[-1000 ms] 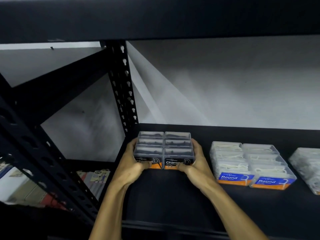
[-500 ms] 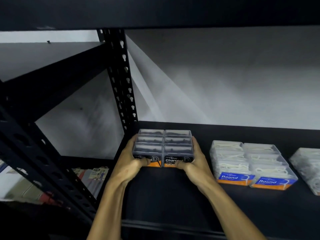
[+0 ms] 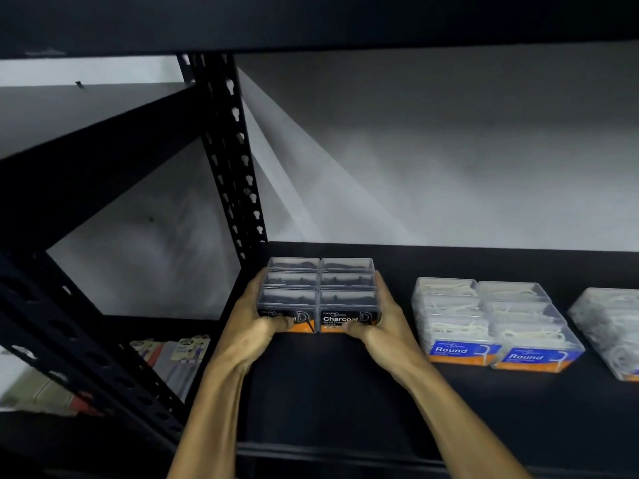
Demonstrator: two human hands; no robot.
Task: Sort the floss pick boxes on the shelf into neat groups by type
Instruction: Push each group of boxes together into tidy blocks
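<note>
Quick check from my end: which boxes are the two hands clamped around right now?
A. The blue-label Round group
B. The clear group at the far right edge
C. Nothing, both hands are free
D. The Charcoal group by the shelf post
D: the left hand and right hand grip the sides and front of the Charcoal boxes, while the Round boxes sit apart to the right, untouched.

Six clear Charcoal boxes point(image 3: 320, 293) form a tight two-by-three block at the shelf's point(image 3: 345, 392) far left. To its right sit six Round boxes point(image 3: 491, 319) (blue labels), then more clear boxes point(image 3: 613, 326), cropped.
</note>
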